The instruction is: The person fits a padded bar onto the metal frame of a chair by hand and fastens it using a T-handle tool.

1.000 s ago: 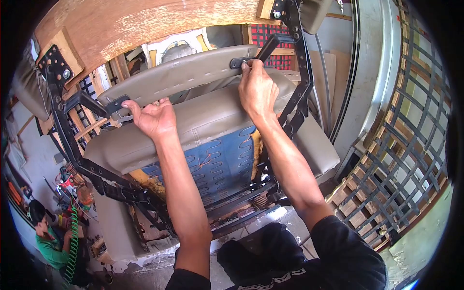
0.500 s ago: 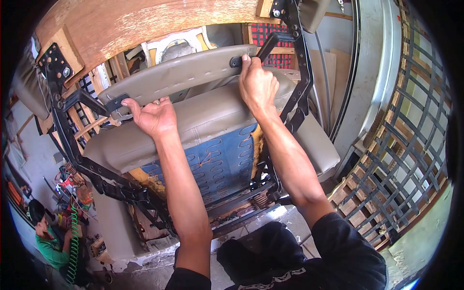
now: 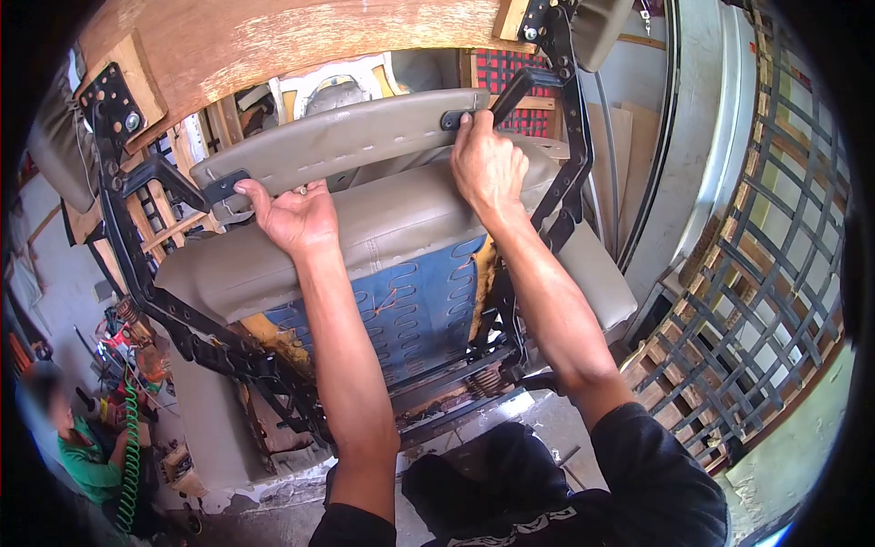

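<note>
- Two bare hands work at the tan panel, and either could let an end drop if its hold slackens. The left hand is half curled, thumb pressed to the left bracket and other fingers bent by the panel's lower edge; how firmly they hold, I cannot tell. A small pale piece, perhaps a screw, shows at those fingers and could fall if they spread.
- The right hand is narrow, pinching the right bracket between thumb and bent fingers. Uneven pressure from the two sides could tilt the bracket out of line with the panel.
- The tan panel lies between the brackets, just beyond the padded roll, with a row of stitches or staples along it. Tugging at one end could strain that row or scuff the cover.
- Black linkage arms flank the work, the left linkage and the right linkage. If either swung, its hinges could nip a finger.
- Farther off, a person in a green top sits beside a coiled green hose; anyone stepping that way could snag it.
</note>
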